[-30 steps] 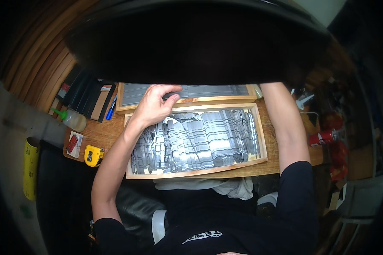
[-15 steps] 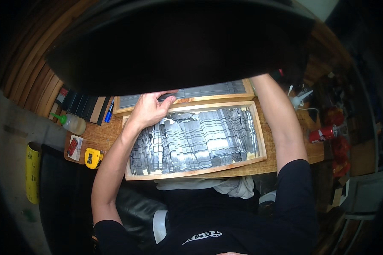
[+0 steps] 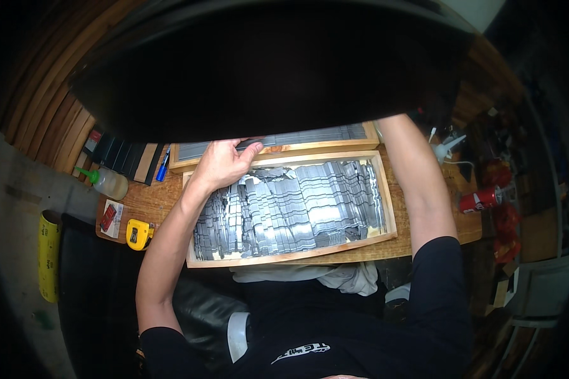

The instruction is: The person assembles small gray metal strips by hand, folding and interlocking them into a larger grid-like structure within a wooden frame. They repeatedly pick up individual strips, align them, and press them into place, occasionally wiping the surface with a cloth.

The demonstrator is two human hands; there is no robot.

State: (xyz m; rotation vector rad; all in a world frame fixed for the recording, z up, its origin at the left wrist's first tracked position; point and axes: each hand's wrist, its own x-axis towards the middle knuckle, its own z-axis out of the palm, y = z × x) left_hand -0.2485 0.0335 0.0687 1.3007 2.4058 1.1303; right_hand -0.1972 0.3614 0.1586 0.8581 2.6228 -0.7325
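A shallow wooden tray lies before me, filled with rows of thin, grey, shiny, wavy-edged pieces whose kind I cannot make out. Behind it is a second wooden tray holding smoother grey strips. My left hand rests where the two trays meet, at the left, its thumb spread away from the fingers. The fingertips are partly covered by a large dark shape across the top. My right forearm reaches past the far tray's right end; that hand is hidden behind the same dark shape.
On the wooden table at left are a blue pen, a green-tipped squeeze bottle, a yellow tape measure and dark boxes. To the right stand a red can and a white tool with a cord.
The dark shape across the top sits slightly lower, covering more of the far tray and the left fingertips. My right forearm has shifted slightly; the left hand stays in place.
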